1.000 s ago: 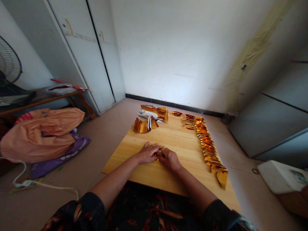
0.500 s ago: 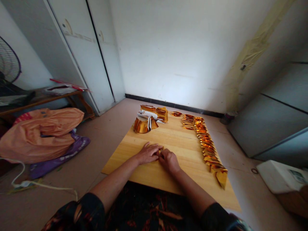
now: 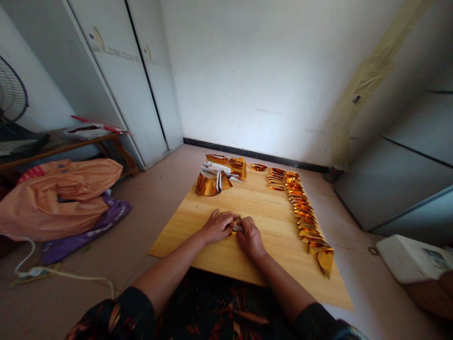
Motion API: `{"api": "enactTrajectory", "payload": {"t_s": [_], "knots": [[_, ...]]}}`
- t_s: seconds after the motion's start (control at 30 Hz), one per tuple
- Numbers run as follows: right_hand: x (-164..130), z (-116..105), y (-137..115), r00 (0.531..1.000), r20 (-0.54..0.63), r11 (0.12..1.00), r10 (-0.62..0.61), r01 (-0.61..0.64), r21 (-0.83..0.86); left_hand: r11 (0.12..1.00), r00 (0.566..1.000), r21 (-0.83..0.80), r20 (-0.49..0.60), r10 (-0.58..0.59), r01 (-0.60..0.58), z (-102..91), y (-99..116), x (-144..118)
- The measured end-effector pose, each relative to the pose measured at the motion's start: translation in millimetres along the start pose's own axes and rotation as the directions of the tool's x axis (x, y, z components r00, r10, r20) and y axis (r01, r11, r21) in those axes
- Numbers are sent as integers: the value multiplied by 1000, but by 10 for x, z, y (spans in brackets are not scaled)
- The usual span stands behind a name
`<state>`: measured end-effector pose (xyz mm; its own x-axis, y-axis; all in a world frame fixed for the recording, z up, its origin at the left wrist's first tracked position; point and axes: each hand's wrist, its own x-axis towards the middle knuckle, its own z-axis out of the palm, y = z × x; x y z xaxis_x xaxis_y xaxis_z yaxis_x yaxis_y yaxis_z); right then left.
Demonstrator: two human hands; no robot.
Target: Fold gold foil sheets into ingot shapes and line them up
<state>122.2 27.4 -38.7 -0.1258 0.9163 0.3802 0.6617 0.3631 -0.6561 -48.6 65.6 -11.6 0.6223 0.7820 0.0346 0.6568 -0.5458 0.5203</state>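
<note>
A small piece of gold foil [image 3: 234, 231] lies between the person's two hands, low over the wooden board [image 3: 269, 208] and near its front edge. Only slivers of it show: a gold bit at the far side by the fingertips, another on the near side, and a pale, whitish-grey face between them that reaches to the right fingertips.

The left hand [image 3: 217, 226] comes in from the left, palm down, its fingers lying close together and pointing right. Their tips bend over the foil's left side, and the thumb sits on the nearer side, so the piece is held between them. The right hand [image 3: 252, 237] is more tightly curled; its bent fingers pinch the right side of the foil at the pale part. The exact place of the right thumb cannot be made out. The two sets of fingertips almost meet above the piece and hide most of its outline.

Well apart from the fingers, a long overlapping row of folded gold pieces [image 3: 303, 210] runs down the board's right side. Beyond the left hand, near the far left corner, stands a curved gold sheet [image 3: 208, 185].
</note>
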Motion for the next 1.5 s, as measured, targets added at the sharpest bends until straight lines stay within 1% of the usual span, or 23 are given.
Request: {"api": "enactTrajectory", "payload": {"t_s": [0.07,0.17,0.23,0.33,0.43,0.53,0.63,0.73,0.83,0.93,1.1,1.17,1.27,1.37,1.43,1.5], "knots": [[-5,-9,0,999,-36,1000,27,-27,7,1000,1000,-4,-5,-5,5,3,7,-2],[1,-39,1,993,-77,995,90,-93,-34,1000,1000,-10,-16,-10,10,11,14,-2],[19,-68,4,990,-76,990,120,-126,-71,1000,1000,-10,-23,-16,16,18,13,0],[51,-117,7,991,-31,985,132,-134,-107,1000,999,-11,-31,-16,16,31,1,4],[62,-154,-1,993,31,984,110,-104,-142,1000,999,-5,-33,-8,7,43,-18,9],[50,-167,-21,995,90,980,46,-28,-197,1000,1000,1,-29,-7,7,43,-28,10],[37,-159,-34,992,127,965,0,34,-262,1000,1000,6,-2,2,-2,28,-25,12],[40,-151,-35,988,152,951,-12,58,-305,1000,999,26,36,14,-15,16,-26,15],[52,-164,-31,984,174,950,-33,85,-300,998,999,48,40,30,-32,28,-47,18],[52,-192,-28,982,183,963,-42,89,-256,997,998,61,26,50,-52,56,-82,20],[17,-214,-42,988,151,987,-6,30,-159,995,997,70,30,67,-69,68,-105,22],[7,-208,-73,987,160,990,11,12,-143,995,997,71,39,68,-71,55,-101,23],[18,-188,-149,978,201,979,47,-5,-202,995,996,69,58,72,-76,33,-100,27],[50,-171,-222,970,216,960,109,-46,-276,994,994,68,76,77,-83,26,-117,32],[64,-174,-240,964,235,958,123,-54,-281,994,994,71,79,82,-87,34,-134,34],[62,-192,-228,961,257,969,96,-32,-243,992,994,80,73,87,-93,48,-151,35]]}}
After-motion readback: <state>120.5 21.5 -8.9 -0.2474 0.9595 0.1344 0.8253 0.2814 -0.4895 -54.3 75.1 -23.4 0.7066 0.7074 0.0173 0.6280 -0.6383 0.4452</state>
